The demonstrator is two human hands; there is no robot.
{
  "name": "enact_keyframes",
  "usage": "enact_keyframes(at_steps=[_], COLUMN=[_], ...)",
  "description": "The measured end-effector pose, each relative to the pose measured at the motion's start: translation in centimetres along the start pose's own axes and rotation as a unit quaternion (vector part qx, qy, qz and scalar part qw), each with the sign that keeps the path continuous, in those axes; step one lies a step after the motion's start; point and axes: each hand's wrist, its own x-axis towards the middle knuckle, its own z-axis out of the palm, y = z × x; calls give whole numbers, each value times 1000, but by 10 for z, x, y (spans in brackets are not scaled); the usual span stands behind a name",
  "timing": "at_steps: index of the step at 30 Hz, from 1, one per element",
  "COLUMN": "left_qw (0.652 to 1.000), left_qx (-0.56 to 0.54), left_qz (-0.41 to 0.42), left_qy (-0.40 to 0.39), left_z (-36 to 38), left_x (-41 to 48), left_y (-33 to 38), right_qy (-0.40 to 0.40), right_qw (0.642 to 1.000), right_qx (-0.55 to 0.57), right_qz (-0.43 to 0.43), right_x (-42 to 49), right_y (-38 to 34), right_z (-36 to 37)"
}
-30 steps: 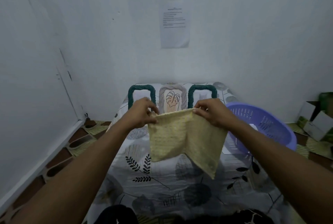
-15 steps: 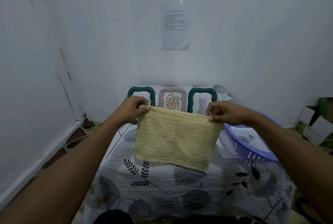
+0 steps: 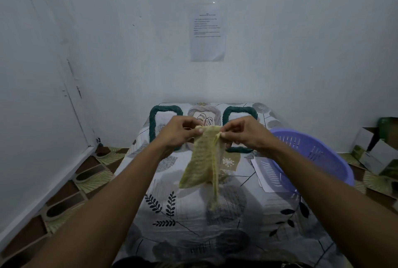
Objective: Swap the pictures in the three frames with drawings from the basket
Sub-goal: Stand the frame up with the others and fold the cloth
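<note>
A yellow knitted cloth (image 3: 201,160) hangs folded in front of me. My left hand (image 3: 178,133) pinches its top left corner and my right hand (image 3: 242,133) pinches the top right one, close together. Behind them three frames stand at the far end of the table: a green rope frame on the left (image 3: 154,121), a grey rope frame (image 3: 212,112) with a leaf drawing in the middle, and a green rope frame on the right (image 3: 239,110). A purple basket (image 3: 318,160) sits at the right with white paper sheets (image 3: 263,173) in it.
The table carries a leaf-patterned cloth (image 3: 189,220). A printed sheet (image 3: 207,35) is stuck on the white wall behind. Cardboard boxes (image 3: 374,147) stand on the floor at the far right. Patterned floor tiles (image 3: 86,177) run along the left wall.
My hands came together, so the cloth that was stretched flat half a second ago now hangs folded and narrow between them.
</note>
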Motion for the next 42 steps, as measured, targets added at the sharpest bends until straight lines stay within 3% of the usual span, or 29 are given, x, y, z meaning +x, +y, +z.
enact_keyframes(at_steps=[5, 19, 22, 25, 27, 32, 36, 40, 42], left_qw=[999, 993, 998, 999, 999, 992, 948, 937, 953], left_qx=[-53, -119, -51, -25, -15, 120, 294, 289, 250], left_qz=[-6, -9, 11, 19, 19, 26, 101, 153, 144], left_qy=[-13, 1, 22, 22, 25, 33, 63, 119, 91], left_z=[9, 17, 17, 9, -2, -24, -21, -19, -15], left_x=[-3, -15, -16, -14, -12, 3, 27, 37, 27], left_y=[0, -4, -5, -2, -1, -13, -9, -9, -21], right_qy=[92, 95, 46, -57, -75, 10, 93, 213, 213], right_qw=[987, 991, 993, 972, 967, 982, 963, 946, 954], right_qx=[-120, -72, -91, -227, -243, -187, -251, -222, -185], right_qz=[-55, -56, -56, -27, -7, -5, -37, -105, -100], right_x=[12, 12, 12, 12, 9, 12, 37, 45, 32], right_y=[3, 6, 7, 14, 21, 26, 21, 22, 31], right_z=[9, 21, 17, 5, -7, -19, -18, -12, -1])
